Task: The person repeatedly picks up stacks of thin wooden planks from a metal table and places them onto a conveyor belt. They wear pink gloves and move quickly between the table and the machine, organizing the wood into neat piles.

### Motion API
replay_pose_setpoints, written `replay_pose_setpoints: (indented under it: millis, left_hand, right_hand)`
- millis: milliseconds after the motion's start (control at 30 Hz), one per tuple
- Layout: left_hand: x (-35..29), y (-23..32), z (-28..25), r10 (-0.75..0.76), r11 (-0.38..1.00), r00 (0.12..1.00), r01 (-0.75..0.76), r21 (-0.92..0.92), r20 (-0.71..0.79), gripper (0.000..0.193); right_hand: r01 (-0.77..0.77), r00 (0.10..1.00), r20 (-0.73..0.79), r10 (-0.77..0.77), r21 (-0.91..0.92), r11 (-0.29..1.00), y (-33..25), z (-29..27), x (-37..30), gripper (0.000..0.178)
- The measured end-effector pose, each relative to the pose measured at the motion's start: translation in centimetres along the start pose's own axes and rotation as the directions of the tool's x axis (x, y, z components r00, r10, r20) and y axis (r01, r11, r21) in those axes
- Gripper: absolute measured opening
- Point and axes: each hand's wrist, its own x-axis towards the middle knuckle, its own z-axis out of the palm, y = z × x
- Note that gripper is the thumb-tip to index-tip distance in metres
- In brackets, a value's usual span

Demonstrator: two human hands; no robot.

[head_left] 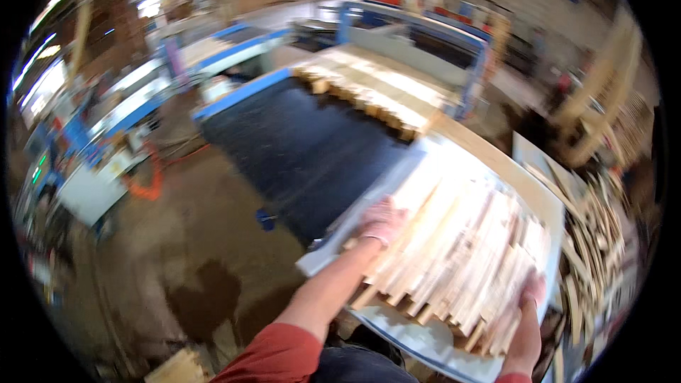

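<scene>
A row of pale wooden strips (447, 248) lies side by side on a white-topped table (320, 259) in front of me. My left hand (383, 221) presses against the row's left side, its fingers curled over the outer strips. At the opposite side, my right hand (533, 289) clasps the row's right edge, so the strips sit squeezed between both hands. Their near ends are uneven, some jutting out further than others. Motion blur softens the hands, and the undersides of the fingers are hidden.
Beyond the table, a black conveyor belt (312, 149) with a blue side rail runs toward a blue-framed machine (418, 35). More wooden pieces (376, 89) lie across the belt's far part. Scrap slats (592, 248) are heaped at the right. A white cabinet (92, 191) stands left.
</scene>
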Motion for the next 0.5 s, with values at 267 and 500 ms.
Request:
replay_pose_setpoints:
  millis: [267, 500]
  left_hand:
    - [0.9, 0.3, -0.5, -0.117, 0.993, 0.991, 0.115, 0.031, 0.069, 0.077]
    - [0.8, 1.1, -1.7, -0.131, 0.991, 0.988, 0.128, 0.041, 0.084, 0.073]
  right_hand:
    - [-0.107, 0.994, -0.009, 0.107, -0.046, 0.993, -6.3, -5.1, -4.9, 0.073]
    - [-0.153, 0.988, 0.023, 0.155, -0.083, 0.985, -5.9, -4.7, -4.0, 0.082]
